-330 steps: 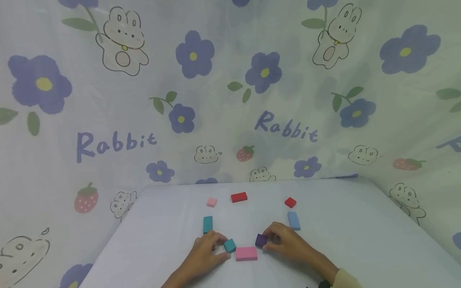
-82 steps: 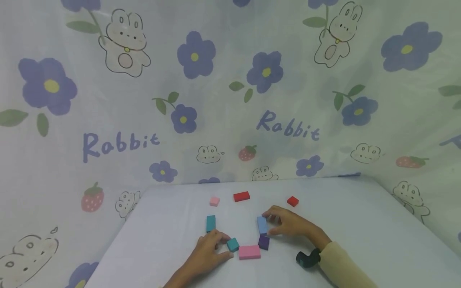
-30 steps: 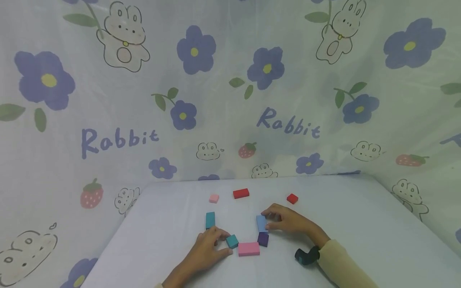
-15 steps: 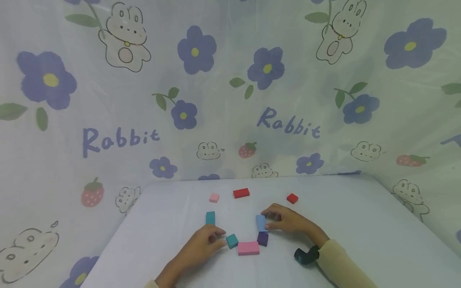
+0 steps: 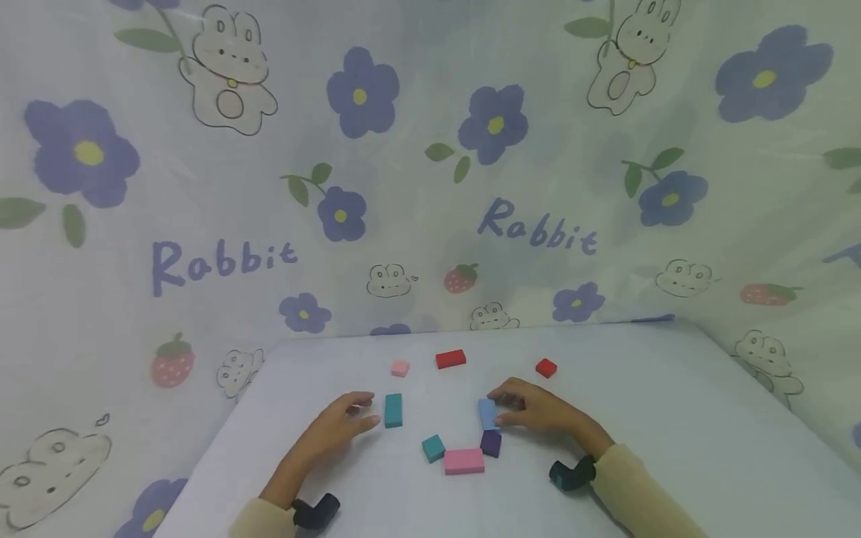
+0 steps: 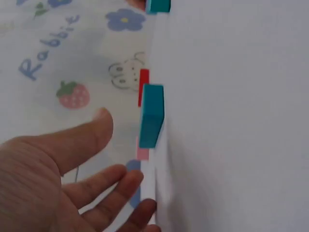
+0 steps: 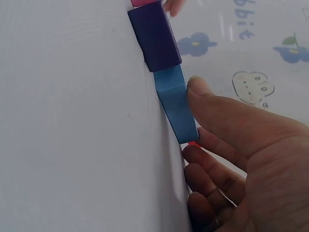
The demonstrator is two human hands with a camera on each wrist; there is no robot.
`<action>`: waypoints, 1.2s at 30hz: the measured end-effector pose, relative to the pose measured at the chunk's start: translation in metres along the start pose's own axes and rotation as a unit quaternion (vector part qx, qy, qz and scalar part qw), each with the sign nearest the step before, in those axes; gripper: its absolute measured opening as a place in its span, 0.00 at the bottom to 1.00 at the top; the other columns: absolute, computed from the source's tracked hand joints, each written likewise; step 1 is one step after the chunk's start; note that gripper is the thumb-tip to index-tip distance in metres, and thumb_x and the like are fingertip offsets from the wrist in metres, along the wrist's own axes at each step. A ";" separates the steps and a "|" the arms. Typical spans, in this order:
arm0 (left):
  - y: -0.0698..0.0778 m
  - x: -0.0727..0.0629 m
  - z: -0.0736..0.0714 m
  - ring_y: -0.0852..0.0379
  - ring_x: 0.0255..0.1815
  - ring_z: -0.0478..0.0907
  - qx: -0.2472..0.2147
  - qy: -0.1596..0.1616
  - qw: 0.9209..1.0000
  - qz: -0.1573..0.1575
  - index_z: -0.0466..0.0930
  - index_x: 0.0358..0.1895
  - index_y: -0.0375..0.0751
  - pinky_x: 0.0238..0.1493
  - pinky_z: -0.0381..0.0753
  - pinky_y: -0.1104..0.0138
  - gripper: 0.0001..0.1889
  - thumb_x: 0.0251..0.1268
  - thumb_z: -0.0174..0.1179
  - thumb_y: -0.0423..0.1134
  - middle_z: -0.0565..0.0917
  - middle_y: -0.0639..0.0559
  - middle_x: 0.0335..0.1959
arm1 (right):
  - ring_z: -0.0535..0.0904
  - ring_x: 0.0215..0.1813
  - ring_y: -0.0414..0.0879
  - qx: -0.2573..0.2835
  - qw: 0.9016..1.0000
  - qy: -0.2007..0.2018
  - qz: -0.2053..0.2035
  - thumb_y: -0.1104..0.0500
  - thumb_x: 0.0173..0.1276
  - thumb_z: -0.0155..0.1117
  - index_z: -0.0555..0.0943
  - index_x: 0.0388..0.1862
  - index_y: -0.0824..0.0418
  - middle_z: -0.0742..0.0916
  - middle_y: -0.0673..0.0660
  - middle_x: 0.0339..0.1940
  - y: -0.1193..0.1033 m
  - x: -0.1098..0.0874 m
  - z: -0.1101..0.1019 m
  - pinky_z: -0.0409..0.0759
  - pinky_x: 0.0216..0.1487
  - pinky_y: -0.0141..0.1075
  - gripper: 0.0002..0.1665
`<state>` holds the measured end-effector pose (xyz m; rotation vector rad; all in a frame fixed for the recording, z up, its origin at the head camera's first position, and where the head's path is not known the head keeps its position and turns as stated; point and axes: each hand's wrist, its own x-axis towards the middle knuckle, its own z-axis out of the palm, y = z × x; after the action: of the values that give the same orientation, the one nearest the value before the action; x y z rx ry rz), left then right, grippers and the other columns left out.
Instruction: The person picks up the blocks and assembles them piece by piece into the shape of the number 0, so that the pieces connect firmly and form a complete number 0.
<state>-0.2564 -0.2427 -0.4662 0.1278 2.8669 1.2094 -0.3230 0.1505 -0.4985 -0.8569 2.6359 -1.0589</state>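
Observation:
My left hand (image 5: 334,426) hovers just left of a long teal block (image 5: 393,410), thumb and fingers spread. In the left wrist view a gap shows between the hand and that teal block (image 6: 153,113). My right hand (image 5: 538,407) holds a light blue block (image 5: 487,415), thumb on its near side and fingertips at its far end. This light blue block (image 7: 177,106) meets a dark purple cube (image 7: 154,36) in the right wrist view. The cube touches the right corner of a long pink block (image 5: 464,462). At the pink block's left corner lies a teal cube (image 5: 433,448), turned at an angle.
Farther back on the white table (image 5: 625,388) lie a small pale pink block (image 5: 400,368), a long red block (image 5: 451,359) and a small red block (image 5: 546,368). A rabbit-and-flower printed curtain (image 5: 417,187) rises behind the table.
The right hand has placed the purple cube by the pink block and brought the light blue block left against it. The left hand has let go of the teal cube and moved left.

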 end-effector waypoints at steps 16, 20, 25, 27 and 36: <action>-0.024 0.025 0.006 0.34 0.75 0.61 0.032 -0.066 0.996 0.060 0.73 0.68 0.45 0.71 0.51 0.31 0.35 0.57 0.71 0.51 0.78 0.46 0.67 | 0.76 0.59 0.44 0.019 1.000 -0.003 0.000 0.42 0.64 0.70 0.79 0.61 0.44 0.81 0.42 0.56 0.001 -0.004 0.006 0.78 0.58 0.39 0.27; -0.024 0.024 0.010 0.35 0.74 0.61 0.045 -0.056 0.996 0.062 0.74 0.67 0.50 0.67 0.48 0.27 0.35 0.56 0.72 0.53 0.76 0.48 0.68 | 0.76 0.59 0.44 0.016 1.000 -0.005 0.006 0.41 0.64 0.70 0.79 0.61 0.44 0.81 0.43 0.56 0.000 -0.006 0.005 0.78 0.58 0.40 0.27; -0.023 0.027 0.016 0.37 0.72 0.63 0.069 -0.043 0.994 0.075 0.75 0.66 0.53 0.66 0.54 0.30 0.33 0.57 0.71 0.55 0.76 0.48 0.68 | 0.76 0.59 0.45 0.016 1.000 -0.001 0.011 0.42 0.63 0.71 0.80 0.60 0.45 0.82 0.44 0.56 0.000 -0.008 0.001 0.78 0.59 0.44 0.27; -0.023 0.029 0.018 0.38 0.73 0.63 0.077 -0.038 0.994 0.069 0.76 0.66 0.54 0.66 0.55 0.32 0.32 0.57 0.71 0.55 0.76 0.49 0.68 | 0.76 0.59 0.45 0.014 1.000 -0.003 0.010 0.42 0.63 0.71 0.80 0.61 0.45 0.82 0.44 0.56 0.000 -0.007 0.000 0.78 0.59 0.44 0.27; -0.019 0.026 0.014 0.35 0.74 0.64 0.044 -0.011 0.998 0.048 0.78 0.63 0.50 0.70 0.53 0.32 0.32 0.54 0.72 0.54 0.76 0.44 0.68 | 0.76 0.59 0.43 0.009 1.000 0.000 -0.003 0.41 0.64 0.71 0.79 0.61 0.44 0.81 0.42 0.56 0.001 -0.001 0.000 0.79 0.58 0.41 0.27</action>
<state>-0.2832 -0.2436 -0.4897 0.2831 2.9271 1.0891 -0.3228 0.1518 -0.4993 -0.8617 2.6223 -1.0822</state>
